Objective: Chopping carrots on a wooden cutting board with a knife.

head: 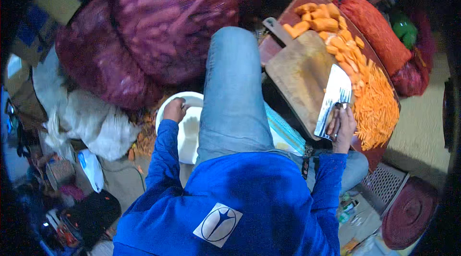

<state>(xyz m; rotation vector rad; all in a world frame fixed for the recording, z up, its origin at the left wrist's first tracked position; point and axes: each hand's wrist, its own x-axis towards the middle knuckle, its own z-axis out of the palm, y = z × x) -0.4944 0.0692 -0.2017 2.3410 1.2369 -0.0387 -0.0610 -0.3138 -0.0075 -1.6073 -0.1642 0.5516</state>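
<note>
My left hand (175,110) is on the rim of a white plastic basin (188,137), partly hidden by my left arm and knee. My right hand (341,128) grips a wide-bladed knife (333,94) with a bright blade, held over the right edge of a worn wooden cutting board (300,72). Beside the board, on a reddish tray (272,49), lie peeled carrot chunks (322,18) at the far end and a heap of shredded carrot (376,112) nearer to me.
Large purple mesh sacks (173,22) stand beyond my knee. White sacks (93,123) and carrot peelings (146,137) lie at the left. A filled orange mesh sack (374,33) lies beyond the tray. A round maroon lid or stool (410,212) and a grey plastic crate (385,184) are at the lower right.
</note>
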